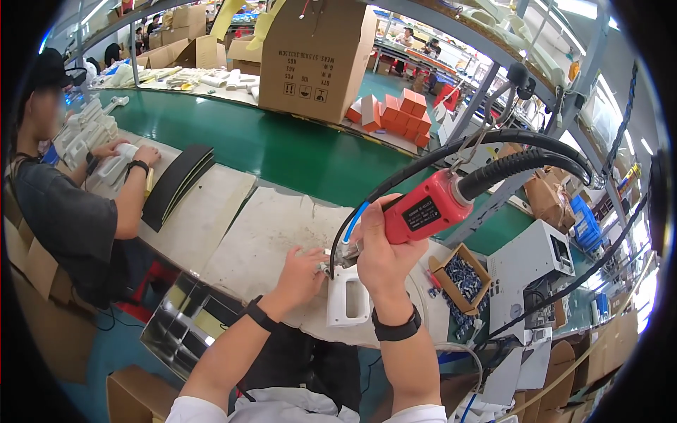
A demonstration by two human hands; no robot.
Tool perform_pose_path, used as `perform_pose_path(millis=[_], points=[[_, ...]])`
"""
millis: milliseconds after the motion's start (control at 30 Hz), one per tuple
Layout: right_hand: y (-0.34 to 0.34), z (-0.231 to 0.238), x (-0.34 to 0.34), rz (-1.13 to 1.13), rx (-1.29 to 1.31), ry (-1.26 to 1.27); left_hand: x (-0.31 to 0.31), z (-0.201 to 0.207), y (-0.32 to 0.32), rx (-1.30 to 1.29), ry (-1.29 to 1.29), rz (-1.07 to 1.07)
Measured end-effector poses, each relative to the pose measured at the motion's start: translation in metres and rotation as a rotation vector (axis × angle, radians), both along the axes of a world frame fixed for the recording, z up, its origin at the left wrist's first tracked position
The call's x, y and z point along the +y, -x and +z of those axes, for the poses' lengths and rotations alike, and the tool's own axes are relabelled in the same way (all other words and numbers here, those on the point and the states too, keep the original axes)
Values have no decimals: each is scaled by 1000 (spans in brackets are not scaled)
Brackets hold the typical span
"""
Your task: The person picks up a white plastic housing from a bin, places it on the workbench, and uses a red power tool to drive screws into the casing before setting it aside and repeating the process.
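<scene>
My right hand (386, 247) is wrapped round a red power screwdriver (427, 208), which hangs from a metal hook and has a thick black corrugated hose. Its metal nose points down to the upper end of a white plastic housing (338, 310) with a long oval opening. The housing lies on the worn, pale bench covering (264, 225) right in front of me. My left hand (302, 271) holds the housing's upper end from the left, its fingertips close to the nose. The exact contact there is partly hidden.
An open cardboard box of small dark blue parts (462, 278) and a grey-white machine (529, 268) stand at right. Curved black strips (180, 187) lie at left, beside a co-worker (67, 190) handling white parts. Beyond runs a green surface (233, 134) with a large carton (314, 56) and orange boxes (405, 113).
</scene>
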State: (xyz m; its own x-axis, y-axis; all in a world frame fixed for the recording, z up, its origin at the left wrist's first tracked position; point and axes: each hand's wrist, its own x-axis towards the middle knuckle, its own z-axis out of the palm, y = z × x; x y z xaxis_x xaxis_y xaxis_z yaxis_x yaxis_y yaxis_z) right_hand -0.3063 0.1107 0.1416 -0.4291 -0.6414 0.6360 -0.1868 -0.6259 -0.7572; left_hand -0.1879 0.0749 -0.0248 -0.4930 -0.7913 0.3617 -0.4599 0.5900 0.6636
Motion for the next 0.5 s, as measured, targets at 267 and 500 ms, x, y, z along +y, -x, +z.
perform_pose_path(millis=[267,500], points=[[-7,8,5,74,-109,28,10,33,2,192,-199,44],[-9,4,1,66,-94,32,8,22,2,363,-342,55]])
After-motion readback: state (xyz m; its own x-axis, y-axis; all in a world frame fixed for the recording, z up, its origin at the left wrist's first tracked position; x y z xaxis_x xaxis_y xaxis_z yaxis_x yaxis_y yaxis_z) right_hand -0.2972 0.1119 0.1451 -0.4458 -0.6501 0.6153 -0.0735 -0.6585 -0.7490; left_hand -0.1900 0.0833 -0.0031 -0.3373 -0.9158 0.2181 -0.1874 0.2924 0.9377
